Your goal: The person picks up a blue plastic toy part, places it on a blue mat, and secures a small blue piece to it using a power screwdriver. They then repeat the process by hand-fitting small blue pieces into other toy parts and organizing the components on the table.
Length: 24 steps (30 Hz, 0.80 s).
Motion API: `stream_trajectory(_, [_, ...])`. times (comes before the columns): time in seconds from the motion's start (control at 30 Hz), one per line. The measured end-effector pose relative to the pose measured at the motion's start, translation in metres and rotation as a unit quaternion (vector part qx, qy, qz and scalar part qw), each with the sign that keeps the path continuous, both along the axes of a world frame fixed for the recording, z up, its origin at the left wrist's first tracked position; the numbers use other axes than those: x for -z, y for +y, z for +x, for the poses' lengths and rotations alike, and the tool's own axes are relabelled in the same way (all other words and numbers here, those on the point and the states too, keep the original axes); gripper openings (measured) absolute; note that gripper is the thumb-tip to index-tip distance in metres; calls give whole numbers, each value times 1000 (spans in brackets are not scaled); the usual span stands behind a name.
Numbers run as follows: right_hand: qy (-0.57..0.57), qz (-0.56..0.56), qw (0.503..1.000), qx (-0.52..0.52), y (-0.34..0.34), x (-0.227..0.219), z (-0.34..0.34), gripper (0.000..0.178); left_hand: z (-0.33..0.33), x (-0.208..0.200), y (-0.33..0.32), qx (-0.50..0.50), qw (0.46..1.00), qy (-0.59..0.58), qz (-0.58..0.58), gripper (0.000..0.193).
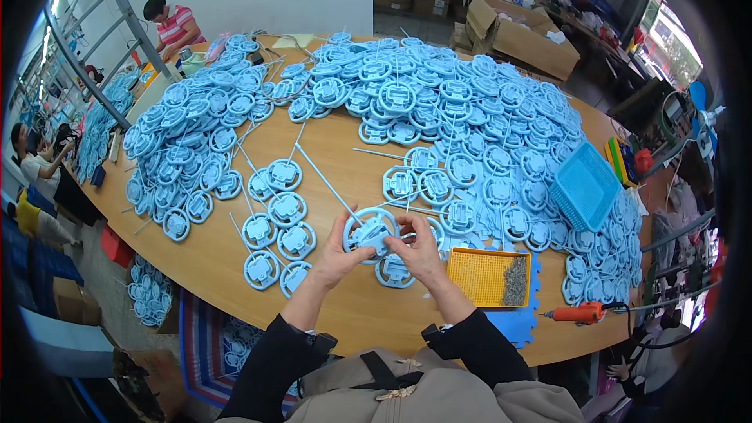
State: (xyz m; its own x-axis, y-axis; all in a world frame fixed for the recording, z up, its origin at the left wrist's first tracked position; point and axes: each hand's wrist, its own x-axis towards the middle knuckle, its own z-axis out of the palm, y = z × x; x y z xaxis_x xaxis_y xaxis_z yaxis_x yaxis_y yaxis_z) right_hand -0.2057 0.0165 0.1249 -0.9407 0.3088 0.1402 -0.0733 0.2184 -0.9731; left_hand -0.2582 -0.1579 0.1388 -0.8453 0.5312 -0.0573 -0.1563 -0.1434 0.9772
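The person's left hand (337,257) and right hand (421,249) together grip a light-blue ring-shaped piece (370,236) with a rod, over the wooden table (337,168), left of a yellow tray (472,279). A pale label (439,8) on a distant cardboard box (423,5) is too small to read.

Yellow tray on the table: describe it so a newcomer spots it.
On the brown table, look just right of the right hand. The shallow tray there is yellow, with small grey pieces heaped at its right end, unlike the blue basket.
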Motion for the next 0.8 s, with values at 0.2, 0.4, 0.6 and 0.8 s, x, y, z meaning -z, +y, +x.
stream_trajectory(0.2, [-125, -234, 960, -91, 12, 10, 2, 39, 3, 14, 9, 14, 1000, -17, 11, 102])
stream_trajectory(0.4, [-123, -246, 958, -80, 11, 14, 1, 36, 4, 21, 13, 7, 998, 13, -62, 95])
stream_trajectory(0.6, [-151, -193, 969, -29, 9, 21, 0, 30, 7, 24, 20, -26, 988, 60, -143, 73])
stream_trajectory(0.8, [-183, 41, 980, -74, 17, 53, 5, 50, -17, 65, -17, 17, 991, 59, -122, 81])
